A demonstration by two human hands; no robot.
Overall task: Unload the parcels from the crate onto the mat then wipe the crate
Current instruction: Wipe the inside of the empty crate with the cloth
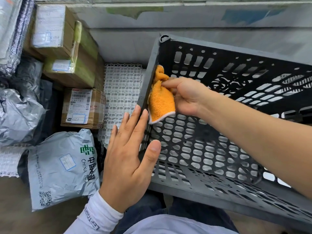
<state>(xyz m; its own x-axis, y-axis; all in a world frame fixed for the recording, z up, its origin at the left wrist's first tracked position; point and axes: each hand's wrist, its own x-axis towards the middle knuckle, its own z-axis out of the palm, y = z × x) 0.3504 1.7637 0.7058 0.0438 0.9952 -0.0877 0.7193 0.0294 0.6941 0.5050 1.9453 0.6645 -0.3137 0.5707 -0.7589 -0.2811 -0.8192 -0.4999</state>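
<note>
Nearest, the left hand lies flat against the outside of the crate's left wall, fingers straight, thumb hooked over the rim. Just beyond, inside that wall, the right hand pinches an orange cloth and holds it against the wall's inner face. The crate is tilted and holds no parcels. Left of it, a grey mail bag, cardboard boxes and other bags sit, apparently on the white grid mat.
</note>
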